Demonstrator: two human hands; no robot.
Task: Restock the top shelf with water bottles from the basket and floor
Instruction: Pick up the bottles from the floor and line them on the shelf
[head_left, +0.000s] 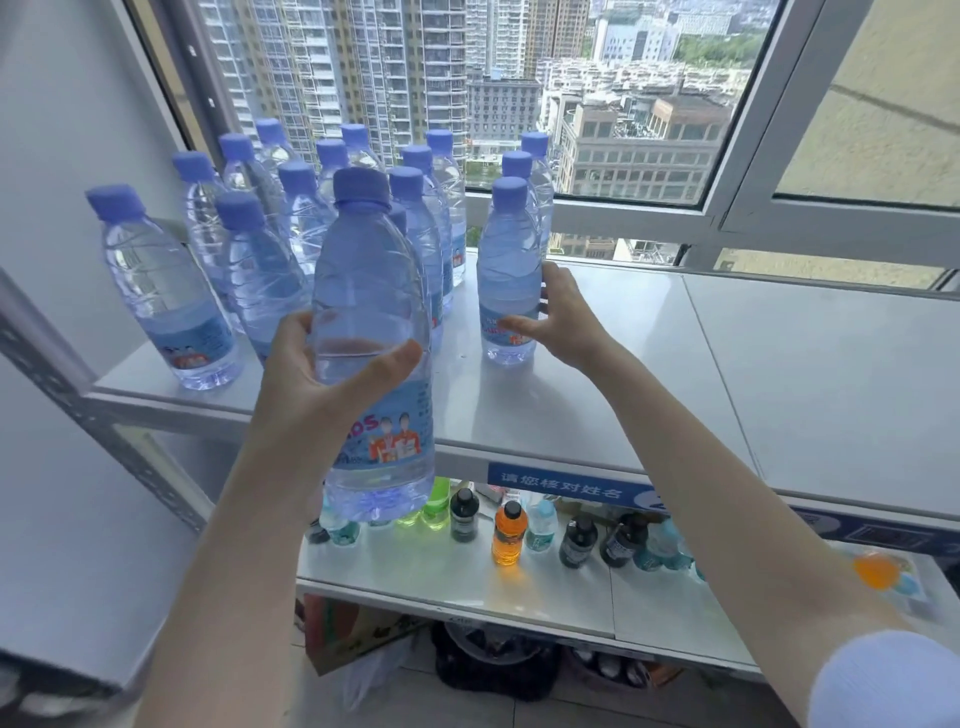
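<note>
My left hand (322, 384) grips a clear water bottle (374, 291) with a blue cap and picture label, held upright in the air just in front of the top shelf (597, 374). My right hand (563, 317) wraps around the lower part of another water bottle (509, 249) that stands on the shelf at the right end of the group. Several more blue-capped water bottles (156, 280) stand in rows on the left part of the shelf, back to the window.
The right part of the top shelf is bare white board. A lower shelf (467, 577) carries small dark, orange (509, 535) and green bottles. Under it sit a cardboard box (353, 634) and a dark container (493, 665). A window frame runs behind the shelf.
</note>
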